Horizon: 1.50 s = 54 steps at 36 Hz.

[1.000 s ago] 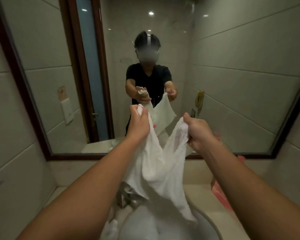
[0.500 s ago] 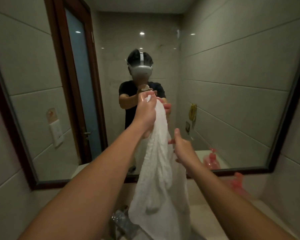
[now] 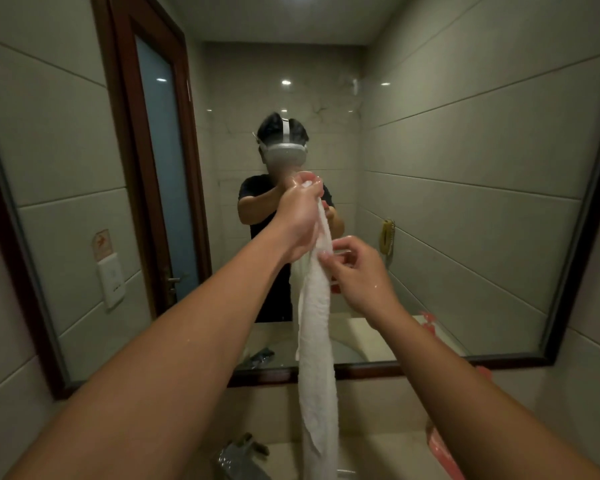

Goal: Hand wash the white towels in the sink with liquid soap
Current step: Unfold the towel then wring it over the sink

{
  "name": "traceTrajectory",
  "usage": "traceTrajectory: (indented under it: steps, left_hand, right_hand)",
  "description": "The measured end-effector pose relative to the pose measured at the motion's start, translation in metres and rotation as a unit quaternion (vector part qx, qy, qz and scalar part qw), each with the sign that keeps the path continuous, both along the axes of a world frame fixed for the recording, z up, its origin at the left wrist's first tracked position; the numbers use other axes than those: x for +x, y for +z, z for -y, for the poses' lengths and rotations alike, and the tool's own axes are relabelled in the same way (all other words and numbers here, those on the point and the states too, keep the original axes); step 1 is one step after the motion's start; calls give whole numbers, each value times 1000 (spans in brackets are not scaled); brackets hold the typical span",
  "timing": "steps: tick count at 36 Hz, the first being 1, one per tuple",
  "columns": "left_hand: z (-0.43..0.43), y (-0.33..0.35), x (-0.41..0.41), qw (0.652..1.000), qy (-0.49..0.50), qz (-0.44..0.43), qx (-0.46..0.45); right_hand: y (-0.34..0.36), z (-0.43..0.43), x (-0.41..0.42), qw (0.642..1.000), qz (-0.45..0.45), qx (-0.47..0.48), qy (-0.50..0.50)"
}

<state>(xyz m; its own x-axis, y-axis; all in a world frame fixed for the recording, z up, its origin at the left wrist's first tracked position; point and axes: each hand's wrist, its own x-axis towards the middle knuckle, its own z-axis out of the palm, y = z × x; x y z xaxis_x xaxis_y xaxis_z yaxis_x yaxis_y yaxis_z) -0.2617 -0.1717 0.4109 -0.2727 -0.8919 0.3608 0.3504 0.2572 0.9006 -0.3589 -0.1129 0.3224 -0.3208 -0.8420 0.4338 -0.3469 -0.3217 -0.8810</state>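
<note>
A wet white towel (image 3: 317, 358) hangs straight down in a long narrow bunch in front of the mirror. My left hand (image 3: 300, 220) grips its top end, raised high at about face level in the reflection. My right hand (image 3: 355, 271) is just below and to the right, its fingertips pinching the towel's edge under the left hand. The towel's lower end drops out of view at the bottom, beside the faucet (image 3: 239, 455). The sink bowl is hidden below the frame.
A large dark-framed mirror (image 3: 465, 202) covers the wall ahead and reflects a person and a door. A pink bottle (image 3: 444, 452) stands on the counter at the right, partly behind my right forearm. Tiled walls close in on both sides.
My left hand has lifted the towel higher, so it hangs as one long strip. My right hand let go of its corner, then moved in to pinch the towel below the left hand.
</note>
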Motion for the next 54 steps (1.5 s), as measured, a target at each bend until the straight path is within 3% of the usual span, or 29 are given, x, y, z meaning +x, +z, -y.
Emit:
traceTrajectory:
  steps: [3,7,14,18,28,30,32,37,42,47,54]
  left_hand:
    - [2,1,7,999,9,28,-26]
    - [4,-6,25,981,60,135,-127]
    - [17,-45,47,890,71,335,-300]
    - [15,-41,43,865,80,366,-334]
    - [1,-35,14,936,102,268,-203]
    - [0,-37,10,945,101,256,-174]
    - [-2,-35,8,955,96,235,-153]
    - [-7,-26,7,956,113,221,-159]
    - [-7,-17,21,960,126,203,-146]
    - [-2,-19,36,952,170,198,-162]
    - [-13,-60,38,934,130,255,-213]
  right_hand:
    - [6,-2,-6,999,32,-3,6]
    - [6,-5,-15,994,107,9,37]
    - [11,1,-18,966,245,12,80]
    - [14,10,-14,948,309,-7,81]
    - [-12,-9,-6,991,130,-27,-3]
    - [-24,-14,-8,998,32,-27,-39]
    - [-38,-18,-12,997,-39,-11,-65]
    - [-59,-16,-24,985,-112,5,-133]
    - [-48,-29,-33,980,-74,21,-185]
    - [-20,-25,-49,967,-162,9,-198]
    - [22,-11,-38,994,21,42,-99]
